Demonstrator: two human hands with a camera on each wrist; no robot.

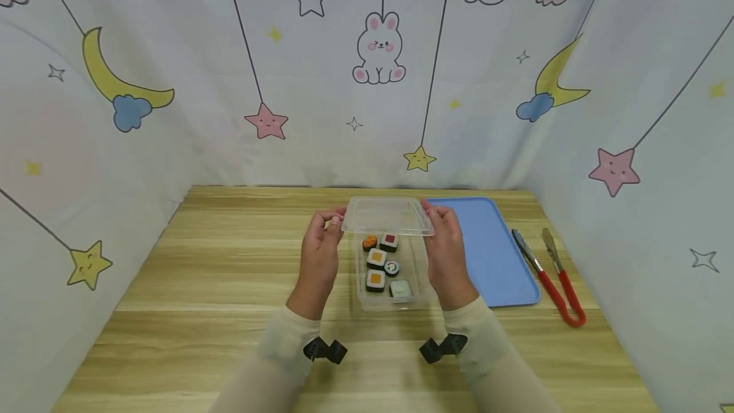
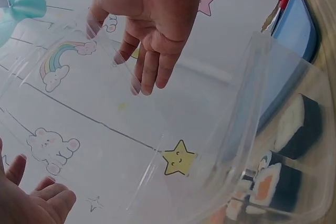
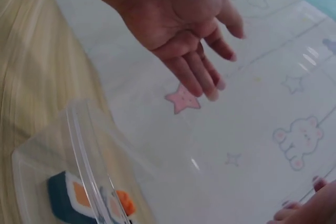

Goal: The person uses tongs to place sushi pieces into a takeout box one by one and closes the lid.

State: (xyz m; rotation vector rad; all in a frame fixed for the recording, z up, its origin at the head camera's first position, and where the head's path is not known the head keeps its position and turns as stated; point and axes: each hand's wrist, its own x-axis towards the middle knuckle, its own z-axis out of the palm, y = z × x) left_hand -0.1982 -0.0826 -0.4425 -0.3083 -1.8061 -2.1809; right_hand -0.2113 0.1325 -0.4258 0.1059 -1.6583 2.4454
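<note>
A clear plastic lid (image 1: 390, 215) is tilted above the far end of a clear box (image 1: 421, 285), apart from most of it. My left hand (image 1: 322, 247) pinches the lid's left edge, thumb toward me. At the right edge my right hand (image 1: 447, 250) grips it, fingers along the side. The left wrist view shows the right hand (image 2: 152, 30) through the see-through plastic. Inside the box lie several sushi pieces: an orange-topped one (image 1: 369, 243), a red-centred roll (image 1: 389, 242), rolls with orange centres (image 1: 375, 280), a small round roll (image 1: 392, 268) and a pale green-white piece (image 1: 400, 289).
A blue tray (image 1: 499, 260) lies right of the box, partly behind the right hand. Beyond it are tongs (image 1: 562, 285) with red handles, spread apart. The wooden table (image 1: 229, 273) meets a printed white curtain (image 1: 321, 81) at the back and sides.
</note>
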